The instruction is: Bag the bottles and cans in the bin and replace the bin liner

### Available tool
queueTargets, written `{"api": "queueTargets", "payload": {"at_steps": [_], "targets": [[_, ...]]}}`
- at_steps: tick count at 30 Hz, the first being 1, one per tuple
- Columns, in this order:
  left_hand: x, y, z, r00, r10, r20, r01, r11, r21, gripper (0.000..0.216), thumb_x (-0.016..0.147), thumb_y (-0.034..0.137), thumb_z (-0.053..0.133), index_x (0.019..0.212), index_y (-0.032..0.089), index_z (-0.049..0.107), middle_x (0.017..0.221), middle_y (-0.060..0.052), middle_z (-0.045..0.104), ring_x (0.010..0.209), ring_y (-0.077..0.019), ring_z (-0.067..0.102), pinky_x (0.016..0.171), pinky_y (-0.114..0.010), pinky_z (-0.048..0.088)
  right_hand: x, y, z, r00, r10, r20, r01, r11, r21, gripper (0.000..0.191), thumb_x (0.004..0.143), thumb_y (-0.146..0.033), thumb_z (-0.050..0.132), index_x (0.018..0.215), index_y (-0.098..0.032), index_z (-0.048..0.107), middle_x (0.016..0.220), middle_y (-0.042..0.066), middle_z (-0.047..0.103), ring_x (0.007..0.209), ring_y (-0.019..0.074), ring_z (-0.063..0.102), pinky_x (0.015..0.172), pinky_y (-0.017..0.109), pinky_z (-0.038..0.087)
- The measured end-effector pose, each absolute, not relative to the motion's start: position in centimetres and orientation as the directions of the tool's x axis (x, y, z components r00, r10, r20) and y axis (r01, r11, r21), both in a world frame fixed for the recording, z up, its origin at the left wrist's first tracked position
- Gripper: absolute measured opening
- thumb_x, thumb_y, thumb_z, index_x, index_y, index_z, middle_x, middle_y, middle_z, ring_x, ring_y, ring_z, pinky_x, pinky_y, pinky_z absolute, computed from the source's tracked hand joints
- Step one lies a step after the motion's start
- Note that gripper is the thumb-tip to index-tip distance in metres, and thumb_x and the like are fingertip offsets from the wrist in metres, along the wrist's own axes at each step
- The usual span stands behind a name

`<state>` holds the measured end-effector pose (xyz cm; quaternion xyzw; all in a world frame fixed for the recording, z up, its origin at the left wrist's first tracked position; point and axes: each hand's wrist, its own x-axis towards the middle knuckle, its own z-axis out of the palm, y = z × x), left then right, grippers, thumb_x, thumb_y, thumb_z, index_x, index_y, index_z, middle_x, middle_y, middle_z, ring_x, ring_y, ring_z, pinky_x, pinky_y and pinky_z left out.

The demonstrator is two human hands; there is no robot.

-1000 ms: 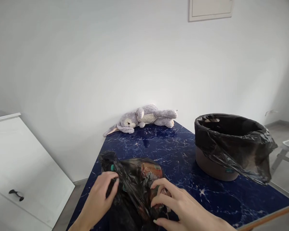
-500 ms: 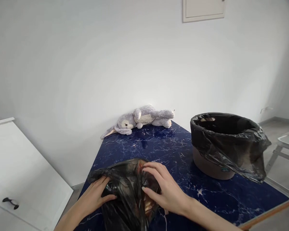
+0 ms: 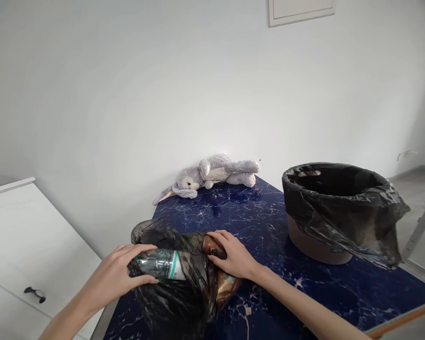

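Note:
A black plastic garbage bag (image 3: 177, 302) lies crumpled at the front of the blue table. My left hand (image 3: 122, 269) is closed around one end of a clear plastic bottle (image 3: 156, 264) with a white and green label. The bottle's other end is hidden by the bag. My right hand (image 3: 235, 255) has its fingers curled over a copper-brown item (image 3: 211, 246) at the bag's right side; its kind I cannot make out. Just below it, a shiny gold-brown piece (image 3: 226, 287) shows beside the bag's black film.
A brown bin (image 3: 311, 238) lined with a black bag (image 3: 354, 212) stands at the right on the marbled table (image 3: 262, 222). At the back, a grey plush bunny (image 3: 216, 174) lies against the wall. A white cabinet (image 3: 38, 236) is at the left.
The bottle, mostly covered by the bag before, now shows with its label, and my left hand is around its end. More of the copper-brown item is uncovered. The view has shifted slightly.

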<state>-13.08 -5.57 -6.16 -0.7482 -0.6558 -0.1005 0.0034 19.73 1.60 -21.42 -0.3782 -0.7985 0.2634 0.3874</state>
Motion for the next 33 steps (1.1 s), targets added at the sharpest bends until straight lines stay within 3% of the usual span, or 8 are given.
{"api": "queueTargets", "payload": {"at_steps": [5,10,15,18,20,23,28,33], "targets": [[-14.0,-6.4,-4.9,0.053,0.964,0.259,0.977,-0.104,0.188,0.070,0.059,0.070,0.088,0.121,0.038,0.079,0.130,-0.007,0.077,0.120,-0.0417,0.067,0.091,-0.040,0.059,19.9,1.5,-22.2,-0.368,0.849,0.380,0.400,0.513,-0.760,0.063,0.092,-0.038,0.069,0.151,-0.028,0.051,0.143,0.011,0.057,0.132,0.0304,0.055,0.114,0.047,0.045],[-14.4,-6.6,-4.3,-0.144,0.968,0.207,0.870,0.024,0.492,0.078,0.054,0.067,0.093,0.122,0.033,0.078,0.126,-0.008,0.079,0.114,-0.0418,0.072,0.079,-0.037,0.063,20.1,1.2,-22.7,-0.318,0.875,0.365,0.369,0.469,-0.802,0.061,0.093,-0.038,0.068,0.150,-0.028,0.051,0.143,0.010,0.056,0.133,0.0294,0.054,0.114,0.046,0.045],[-15.2,-6.7,-4.2,-0.357,0.898,0.256,0.544,-0.022,0.839,0.087,0.055,0.079,0.087,0.124,0.027,0.073,0.132,-0.010,0.076,0.122,-0.0376,0.068,0.100,-0.043,0.060,20.3,1.3,-23.5,-0.278,0.893,0.354,0.320,0.434,-0.842,0.061,0.094,-0.044,0.067,0.150,-0.028,0.050,0.145,0.011,0.053,0.134,0.0292,0.054,0.112,0.045,0.048],[-15.9,-7.4,-3.5,-0.409,0.864,0.292,0.411,-0.111,0.905,0.078,0.055,0.080,0.087,0.108,0.025,0.073,0.106,-0.006,0.080,0.098,-0.0290,0.072,0.098,-0.041,0.060,20.5,1.6,-24.0,-0.246,0.902,0.355,0.293,0.419,-0.859,0.062,0.092,-0.042,0.069,0.149,-0.027,0.051,0.145,0.011,0.054,0.137,0.0290,0.053,0.115,0.045,0.046],[-16.5,-8.3,-2.5,-0.423,0.846,0.323,0.488,-0.088,0.868,0.067,0.059,0.085,0.082,0.090,0.025,0.071,0.078,0.000,0.072,0.079,-0.0228,0.064,0.086,-0.034,0.060,20.7,1.7,-24.4,-0.224,0.908,0.353,0.281,0.407,-0.869,0.062,0.090,-0.039,0.069,0.149,-0.027,0.052,0.144,0.011,0.055,0.138,0.0294,0.053,0.117,0.047,0.045],[-17.9,-9.7,-0.9,-0.450,0.827,0.336,0.682,0.075,0.728,0.068,0.067,0.093,0.066,0.084,0.027,0.068,0.061,0.002,0.060,0.077,-0.0230,0.060,0.075,-0.030,0.054,21.2,2.0,-25.0,-0.202,0.917,0.345,0.261,0.390,-0.883,0.062,0.090,-0.036,0.068,0.149,-0.026,0.052,0.144,0.011,0.057,0.137,0.0298,0.055,0.118,0.048,0.044],[-20.9,-10.5,-0.8,-0.492,0.817,0.302,0.833,0.340,0.437,0.073,0.068,0.092,0.064,0.113,0.035,0.074,0.079,0.002,0.077,0.077,-0.0270,0.069,0.069,-0.032,0.053,22.4,2.2,-26.2,-0.182,0.930,0.319,0.237,0.356,-0.904,0.062,0.091,-0.043,0.067,0.149,-0.025,0.053,0.144,0.011,0.058,0.136,0.0298,0.056,0.119,0.048,0.043],[-22.0,-9.2,-2.1,-0.425,0.869,0.255,0.898,0.369,0.241,0.071,0.059,0.081,0.079,0.110,0.032,0.072,0.092,0.003,0.080,0.080,-0.0279,0.073,0.062,-0.027,0.051,24.3,1.9,-26.6,-0.157,0.947,0.279,0.230,0.310,-0.923,0.065,0.092,-0.055,0.065,0.148,-0.025,0.053,0.149,0.012,0.056,0.140,0.0308,0.053,0.120,0.048,0.041]]}}
